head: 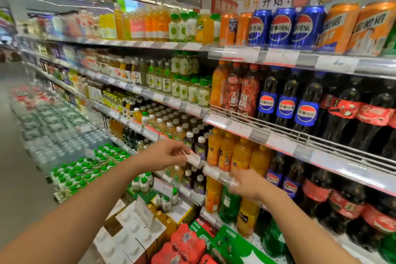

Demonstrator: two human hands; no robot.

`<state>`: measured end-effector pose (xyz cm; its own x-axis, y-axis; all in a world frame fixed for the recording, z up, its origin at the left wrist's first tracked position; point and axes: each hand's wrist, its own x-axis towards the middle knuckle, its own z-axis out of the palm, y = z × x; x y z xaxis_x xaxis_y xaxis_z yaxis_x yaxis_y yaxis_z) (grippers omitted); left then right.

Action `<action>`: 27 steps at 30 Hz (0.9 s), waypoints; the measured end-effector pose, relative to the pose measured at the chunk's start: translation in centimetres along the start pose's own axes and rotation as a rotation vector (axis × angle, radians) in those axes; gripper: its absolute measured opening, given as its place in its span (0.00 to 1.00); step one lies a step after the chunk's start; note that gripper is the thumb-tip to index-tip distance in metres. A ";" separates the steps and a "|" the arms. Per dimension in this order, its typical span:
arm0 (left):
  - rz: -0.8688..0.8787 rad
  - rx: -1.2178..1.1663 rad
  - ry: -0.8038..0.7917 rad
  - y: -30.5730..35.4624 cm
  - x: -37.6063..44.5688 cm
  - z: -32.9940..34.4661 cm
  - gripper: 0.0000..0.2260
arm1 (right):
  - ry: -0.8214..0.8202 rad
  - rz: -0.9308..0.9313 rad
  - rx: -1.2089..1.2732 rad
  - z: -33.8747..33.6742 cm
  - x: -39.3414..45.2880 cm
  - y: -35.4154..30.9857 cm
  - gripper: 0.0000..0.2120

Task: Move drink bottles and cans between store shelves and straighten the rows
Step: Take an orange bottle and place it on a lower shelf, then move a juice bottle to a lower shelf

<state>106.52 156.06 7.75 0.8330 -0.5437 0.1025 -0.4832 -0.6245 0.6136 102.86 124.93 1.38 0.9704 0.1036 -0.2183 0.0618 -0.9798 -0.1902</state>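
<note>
Orange drink bottles [227, 152] are seen standing upright, caps up, in a row on a lower shelf [216, 172], purple-labelled bottles [200, 146] just beside them. A white price tag [194, 159] on the shelf edge is pinched by the left hand [169, 153]; the blurred right hand [246, 184] is held against the rail, its fingers' spread indiscernible.

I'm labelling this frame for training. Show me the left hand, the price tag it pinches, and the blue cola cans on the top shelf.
left hand [166, 152], head view, back of the hand.
price tag [194, 159], head view, white face of the tag.
blue cola cans [281, 25], head view, logo of the middle can.
</note>
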 end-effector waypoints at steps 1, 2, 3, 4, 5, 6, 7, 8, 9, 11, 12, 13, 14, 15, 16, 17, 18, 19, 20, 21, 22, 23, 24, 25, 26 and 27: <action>0.009 -0.002 0.000 0.1 -0.3 -0.9 0.09 | -0.197 -0.044 0.004 -0.1 -0.4 -1.2 0.29; 0.020 0.010 0.002 0.2 -0.5 -1.7 0.10 | -0.321 -0.073 -0.031 -0.2 -0.6 -2.2 0.31; 0.034 0.025 0.009 0.1 -0.6 -2.6 0.10 | -0.378 -0.078 -0.079 -0.5 -0.7 -3.1 0.31; 0.053 0.049 0.014 0.1 -0.6 -3.5 0.11 | -0.384 -0.074 -0.111 -1.1 -0.5 -4.0 0.31; 0.073 0.068 0.018 -0.2 -0.4 -4.5 0.11 | -0.366 -0.077 -0.126 -1.7 -0.4 -4.9 0.32; 0.092 0.084 0.020 -0.5 -0.1 -5.5 0.10 | -0.333 -0.081 -0.124 -2.4 -0.1 -5.8 0.33; 0.112 0.099 0.025 -0.9 0.4 -6.6 0.09 | -0.296 -0.084 -0.105 -3.3 0.2 -6.7 0.33; 0.129 0.114 0.032 -1.4 1.1 -7.7 0.09 | -0.263 -0.083 -0.069 -4.4 0.6 -7.6 0.33; 0.150 0.125 0.040 -1.8 1.9 -9.0 0.09 | -0.235 -0.084 -0.034 -5.6 1.0 -8.5 0.32; 0.200 0.140 0.064 -2.7 3.9 -11.6 0.10 | -0.188 -0.088 0.016 -8.0 2.1 -10.1 0.30; 0.230 0.148 0.074 -3.0 5.0 -12.9 0.11 | -0.164 -0.087 0.042 -9.1 2.7 -10.9 0.29; 0.262 0.156 0.080 -3.3 6.2 -14.3 0.11 | -0.145 -0.084 0.066 -10.1 3.2 -11.7 0.30; 0.295 0.166 0.086 -3.5 7.5 -15.5 0.10 | -0.122 -0.078 0.077 -11.1 4.0 -12.3 0.31; 0.329 0.183 0.098 -3.8 8.8 -16.8 0.10 | -0.096 -0.069 0.066 -12.0 4.7 -12.9 0.32; 0.364 0.206 0.112 -4.1 10.2 -18.0 0.10 | -0.073 -0.061 0.053 -12.9 5.5 -13.5 0.32; 0.397 0.226 0.122 -4.4 11.6 -19.3 0.09 | -0.054 -0.045 0.037 -13.8 6.3 -14.0 0.32; 0.422 0.236 0.130 -4.6 13.0 -20.6 0.09 | -0.033 -0.039 0.032 -14.9 6.9 -14.6 0.32; 0.446 0.235 0.139 -4.8 14.2 -21.9 0.09 | -0.013 -0.034 0.027 -16.1 7.4 -15.3 0.31; 0.468 0.228 0.151 -5.1 15.6 -23.1 0.09 | 0.011 -0.035 0.031 -17.4 7.8 -16.0 0.30; 0.492 0.219 0.166 -5.3 16.8 -24.2 0.09 | 0.028 -0.032 0.048 -18.7 8.3 -16.6 0.29; 0.520 0.206 0.190 -5.4 18.1 -25.2 0.09 | 0.040 -0.034 0.074 -20.0 8.8 -17.3 0.29; 0.554 0.193 0.221 -5.7 19.3 -26.0 0.09 | 0.049 -0.034 0.098 -21.3 9.2 -17.9 0.29; 0.586 0.179 0.257 -5.9 20.6 -26.7 0.09 | 0.066 -0.036 0.111 -22.6 9.6 -18.4 0.29; 0.606 0.167 0.290 -6.2 21.7 -27.2 0.09 | 0.086 -0.031 0.121 -24.0 10.0 -18.9 0.29; 0.619 0.152 0.317 -6.4 22.8 -27.6 0.11 | 0.109 -0.023 0.137 -25.3 10.3 -19.3 0.29; 0.622 0.132 0.334 -6.5 23.9 -27.9 0.13 | 0.133 -0.014 0.156 -26.6 10.6 -19.6 0.28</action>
<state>137.07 162.79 28.06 0.4202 -0.6335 0.6497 -0.9063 -0.3284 0.2659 118.12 140.67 28.22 0.9926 0.0829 -0.0883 0.0481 -0.9389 -0.3407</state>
